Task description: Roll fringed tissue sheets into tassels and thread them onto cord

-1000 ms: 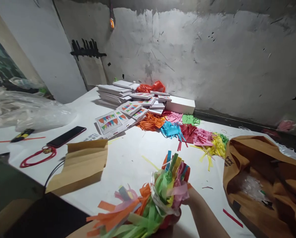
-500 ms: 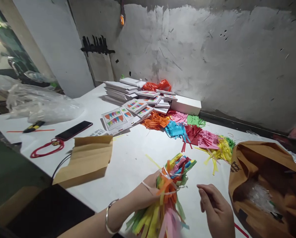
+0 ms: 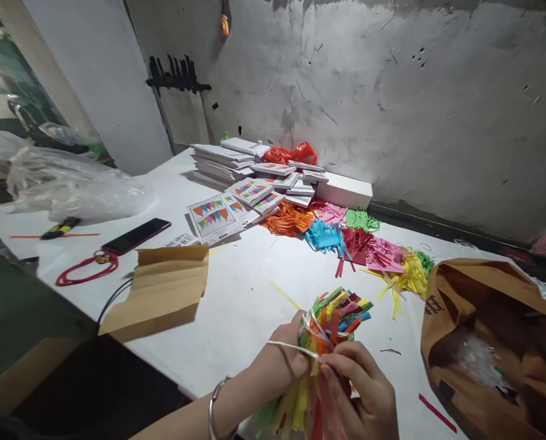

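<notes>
A bundle of multicoloured paper streamers [image 3: 332, 318] stands upright near the table's front edge, its strips fanning out above and below. My left hand [image 3: 282, 360] is closed around its middle. White string [image 3: 295, 348] loops around the bundle and across my left hand. With thumb and index finger pressed together, my right hand [image 3: 362, 385] pinches the string at the bundle's front. The lower strips are partly hidden behind my right hand.
Coloured tassel piles [image 3: 323, 237] lie by printed cards [image 3: 220, 215] and a white box [image 3: 346, 190]. At right stands an open brown bag [image 3: 442, 330]. Brown paper [image 3: 163, 287], a phone [image 3: 137, 236], a red cord [image 3: 87, 272] and a plastic bag [image 3: 76, 183] lie left.
My right hand has moved left from beside the bundle and taken hold of the string. The bundle and my left hand have shifted slightly right.
</notes>
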Motion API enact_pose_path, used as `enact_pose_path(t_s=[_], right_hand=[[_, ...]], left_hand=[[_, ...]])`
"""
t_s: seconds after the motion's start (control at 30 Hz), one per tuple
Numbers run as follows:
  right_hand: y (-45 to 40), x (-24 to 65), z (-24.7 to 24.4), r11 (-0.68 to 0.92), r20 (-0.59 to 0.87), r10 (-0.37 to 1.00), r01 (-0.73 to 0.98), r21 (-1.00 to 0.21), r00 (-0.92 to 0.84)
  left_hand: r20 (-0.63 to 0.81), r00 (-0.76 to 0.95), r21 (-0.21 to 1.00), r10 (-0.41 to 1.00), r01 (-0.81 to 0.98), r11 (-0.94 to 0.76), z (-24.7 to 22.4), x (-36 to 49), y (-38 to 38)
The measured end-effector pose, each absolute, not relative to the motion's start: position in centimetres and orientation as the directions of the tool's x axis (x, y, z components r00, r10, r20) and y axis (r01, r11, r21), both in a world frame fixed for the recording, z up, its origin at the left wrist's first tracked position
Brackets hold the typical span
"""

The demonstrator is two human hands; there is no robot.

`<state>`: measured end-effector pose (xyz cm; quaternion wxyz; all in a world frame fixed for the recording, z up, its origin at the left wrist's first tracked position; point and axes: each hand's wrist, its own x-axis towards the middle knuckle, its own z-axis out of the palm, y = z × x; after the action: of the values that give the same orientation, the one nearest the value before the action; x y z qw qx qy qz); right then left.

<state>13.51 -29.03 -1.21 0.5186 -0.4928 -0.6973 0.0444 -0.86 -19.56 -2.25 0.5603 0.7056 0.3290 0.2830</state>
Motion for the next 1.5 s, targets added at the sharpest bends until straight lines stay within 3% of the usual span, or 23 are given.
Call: enact_pose_path(t_s=[0.17, 0.23, 0.43, 0.5, 0.6, 0.77, 1.0, 1.13, 1.2, 1.27, 1.4, 1.5], right_hand=[[-28.4, 13.2, -0.3, 0.415, 0.606, 0.762, 0.546, -0.728, 0.228], [-28.0, 13.0, -0.7, 0.363, 0.619, 0.730, 0.602, -0.711, 0.290], [-27.2, 13.1, -3.4, 0.252, 0.851, 0.522, 0.943, -0.217, 0.056], [-27.2, 13.3, -4.2, 0.218, 0.846, 0.533, 0.968, -0.128, -0.009], [-27.5, 13.8, -5.0, 0.245, 0.820, 0.568, 0.965, -0.091, -0.067], [-27.4, 14.1, -4.5, 0.328, 0.794, 0.597, 0.937, -0.116, -0.111], [-27.2, 13.5, -3.1, 0.402, 0.697, 0.713, 0.769, -0.497, 0.077], [-27.4, 13.5, -2.3, 0.294, 0.471, 0.877, 0.672, -0.679, 0.092], [-27.5, 13.6, -2.3, 0.263, 0.415, 0.908, 0.698, -0.666, 0.054], [-27.5, 13.9, -2.6, 0.228, 0.429, 0.902, 0.785, -0.576, 0.053], [-27.5, 14.2, -3.6, 0.173, 0.586, 0.796, 0.871, -0.460, 0.151], [-27.4, 13.9, -4.0, 0.246, 0.681, 0.727, 0.891, -0.383, 0.092]], left_hand=[[0.079, 0.629, 0.913, 0.773, 0.266, -0.310, -2.6, -1.3, -19.6], [0.060, 0.616, 0.904, 0.785, 0.300, -0.305, -2.6, -1.4, -19.6], [-0.018, 0.617, 0.943, 0.787, 0.271, -0.192, -1.9, -1.6, -20.0], [-0.027, 0.620, 0.960, 0.784, 0.236, -0.153, -1.7, -1.7, -20.1], [-0.042, 0.622, 0.970, 0.782, 0.213, -0.117, -1.8, -1.8, -20.3], [-0.011, 0.622, 0.980, 0.783, 0.162, -0.116, -2.3, -1.9, -20.4], [0.029, 0.633, 0.967, 0.773, 0.176, -0.181, -2.4, -2.1, -20.5], [0.044, 0.632, 0.974, 0.773, 0.146, -0.176, -2.5, -2.1, -20.5], [0.053, 0.649, 0.974, 0.759, 0.135, -0.183, -2.6, -2.1, -20.5], [0.040, 0.650, 0.979, 0.759, 0.127, -0.159, -3.0, -2.0, -20.4], [-0.054, 0.592, 0.999, 0.804, 0.031, 0.045, -3.8, -1.4, -20.2], [-0.141, 0.572, 0.980, 0.808, -0.037, 0.197, -4.2, -0.6, -19.5]])
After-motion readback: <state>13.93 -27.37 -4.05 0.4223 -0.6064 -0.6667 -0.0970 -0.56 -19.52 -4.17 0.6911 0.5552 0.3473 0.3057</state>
